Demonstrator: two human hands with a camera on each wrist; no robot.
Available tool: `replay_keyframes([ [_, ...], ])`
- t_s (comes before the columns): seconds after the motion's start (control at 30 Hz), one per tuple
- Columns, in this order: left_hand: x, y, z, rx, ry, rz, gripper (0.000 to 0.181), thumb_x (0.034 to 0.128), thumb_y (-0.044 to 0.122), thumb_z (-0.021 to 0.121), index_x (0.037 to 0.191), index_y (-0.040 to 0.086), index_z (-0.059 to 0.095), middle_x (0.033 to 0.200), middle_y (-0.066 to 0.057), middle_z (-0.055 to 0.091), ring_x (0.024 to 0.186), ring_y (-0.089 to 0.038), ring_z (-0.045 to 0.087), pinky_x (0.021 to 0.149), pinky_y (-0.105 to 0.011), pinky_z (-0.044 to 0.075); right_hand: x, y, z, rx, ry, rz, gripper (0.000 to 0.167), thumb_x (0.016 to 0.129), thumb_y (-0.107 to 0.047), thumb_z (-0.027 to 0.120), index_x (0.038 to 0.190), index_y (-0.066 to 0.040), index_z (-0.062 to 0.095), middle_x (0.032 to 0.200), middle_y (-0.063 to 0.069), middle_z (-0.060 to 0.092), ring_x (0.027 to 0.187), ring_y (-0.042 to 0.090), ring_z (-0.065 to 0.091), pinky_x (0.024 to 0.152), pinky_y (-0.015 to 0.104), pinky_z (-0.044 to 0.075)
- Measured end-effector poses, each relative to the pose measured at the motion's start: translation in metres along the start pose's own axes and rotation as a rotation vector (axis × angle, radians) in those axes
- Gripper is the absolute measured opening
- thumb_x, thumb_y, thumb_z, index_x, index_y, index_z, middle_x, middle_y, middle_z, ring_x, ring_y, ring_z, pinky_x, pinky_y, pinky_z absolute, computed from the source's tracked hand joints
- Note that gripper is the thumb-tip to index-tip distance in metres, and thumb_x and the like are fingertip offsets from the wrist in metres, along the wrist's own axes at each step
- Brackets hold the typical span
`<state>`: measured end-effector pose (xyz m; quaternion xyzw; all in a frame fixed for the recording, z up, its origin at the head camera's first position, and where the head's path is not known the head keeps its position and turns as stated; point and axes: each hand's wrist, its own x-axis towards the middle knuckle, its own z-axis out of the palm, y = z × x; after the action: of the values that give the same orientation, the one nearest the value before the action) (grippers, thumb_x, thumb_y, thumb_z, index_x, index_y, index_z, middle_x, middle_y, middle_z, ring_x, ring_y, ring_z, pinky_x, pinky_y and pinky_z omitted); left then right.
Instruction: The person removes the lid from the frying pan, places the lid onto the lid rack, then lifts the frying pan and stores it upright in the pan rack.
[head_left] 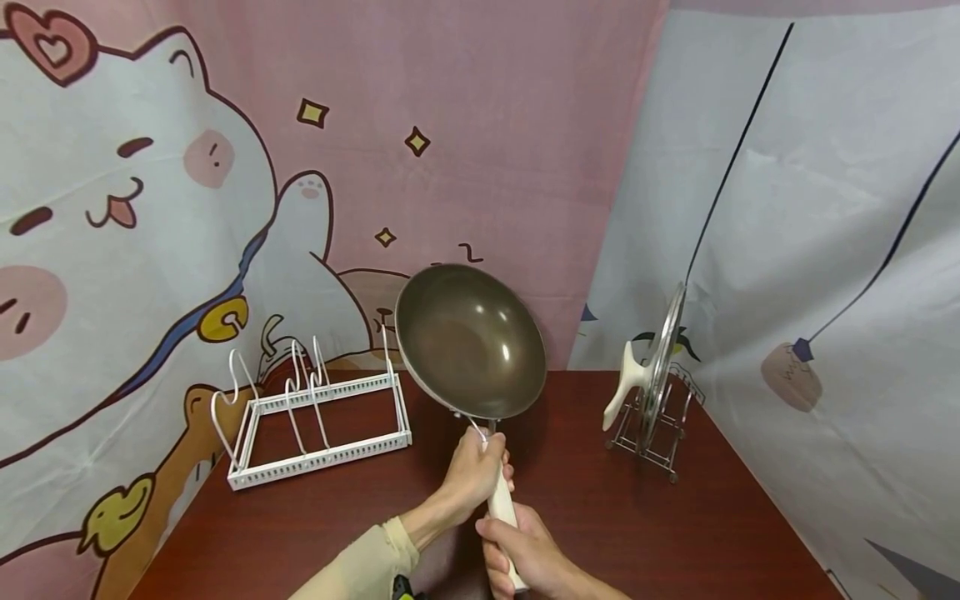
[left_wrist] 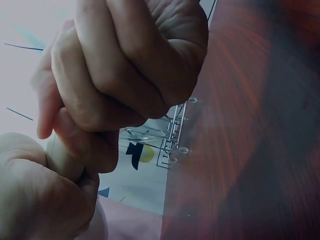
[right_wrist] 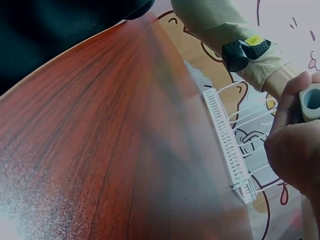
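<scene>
A wok [head_left: 472, 342] with a brown inside and a cream handle [head_left: 502, 500] is held up over the table, its bowl tilted so the inside faces me. My left hand [head_left: 471, 471] grips the handle close to the bowl. Nearer to me, my right hand [head_left: 521, 546] wraps round the handle's end. In the right wrist view, the hollow handle end [right_wrist: 312, 99] pokes out of the right hand [right_wrist: 295, 150]. Both hands show curled fingers in the left wrist view, where the bowl is out of sight.
A white rack [head_left: 322, 454] with upright wire dividers stands on the left of the dark red table [head_left: 600, 542]. On the right, a glass lid [head_left: 663, 358] with a cream handle stands in a small wire rack [head_left: 652, 454]. Printed cloth [head_left: 525, 125] hangs behind and at both sides.
</scene>
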<state>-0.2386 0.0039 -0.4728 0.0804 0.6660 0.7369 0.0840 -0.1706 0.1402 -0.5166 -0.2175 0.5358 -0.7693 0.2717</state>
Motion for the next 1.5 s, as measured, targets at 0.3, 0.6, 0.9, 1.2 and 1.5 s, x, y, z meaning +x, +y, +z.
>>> replay_keyframes([
  [0.3,-0.002,0.001,-0.002,0.032,0.040,0.004,0.017,0.1172,0.019,0.051,0.116,0.002,0.049,0.082,-0.001,0.058,0.063,-0.013,0.062,0.058,-0.027,0.062,0.001,0.001,0.002,0.027,-0.022,-0.020,0.013,0.117,-0.012,0.048,0.105,-0.009,0.046,0.062,-0.015,0.055,0.046,-0.002,0.054,0.047,0.021,0.048],
  [0.6,-0.005,0.005,-0.004,0.084,0.064,0.005,0.020,0.1173,0.021,0.053,0.114,0.001,0.051,0.080,-0.003,0.061,0.057,-0.014,0.065,0.057,-0.029,0.062,0.004,0.000,0.003,0.040,-0.028,0.004,0.020,0.119,-0.017,0.047,0.101,-0.010,0.049,0.058,-0.016,0.053,0.044,-0.002,0.054,0.046,0.022,0.047],
  [0.9,-0.006,0.009,-0.007,0.104,0.087,0.013,0.020,0.1166,0.020,0.053,0.113,0.001,0.052,0.079,-0.003,0.061,0.056,-0.014,0.066,0.056,-0.031,0.064,0.006,0.000,0.005,0.059,-0.038,0.023,0.022,0.119,-0.018,0.047,0.099,-0.010,0.049,0.056,-0.017,0.052,0.043,-0.002,0.054,0.045,0.022,0.046],
  [1.2,-0.007,0.011,-0.010,0.111,0.087,0.024,0.021,0.1166,0.020,0.054,0.114,0.000,0.053,0.078,-0.003,0.062,0.057,-0.014,0.067,0.057,-0.033,0.065,0.010,-0.002,0.005,0.068,-0.057,0.032,0.032,0.118,-0.016,0.047,0.087,-0.012,0.049,0.053,-0.018,0.053,0.041,-0.001,0.054,0.044,0.022,0.045],
  [1.5,-0.008,0.014,-0.013,0.110,0.101,0.037,0.019,0.1152,0.018,0.055,0.115,-0.001,0.052,0.079,-0.004,0.062,0.057,-0.015,0.067,0.057,-0.035,0.066,0.014,-0.002,0.007,0.078,-0.098,0.018,0.044,0.117,-0.014,0.045,0.074,-0.005,0.037,0.051,-0.018,0.053,0.040,-0.002,0.053,0.042,0.023,0.042],
])
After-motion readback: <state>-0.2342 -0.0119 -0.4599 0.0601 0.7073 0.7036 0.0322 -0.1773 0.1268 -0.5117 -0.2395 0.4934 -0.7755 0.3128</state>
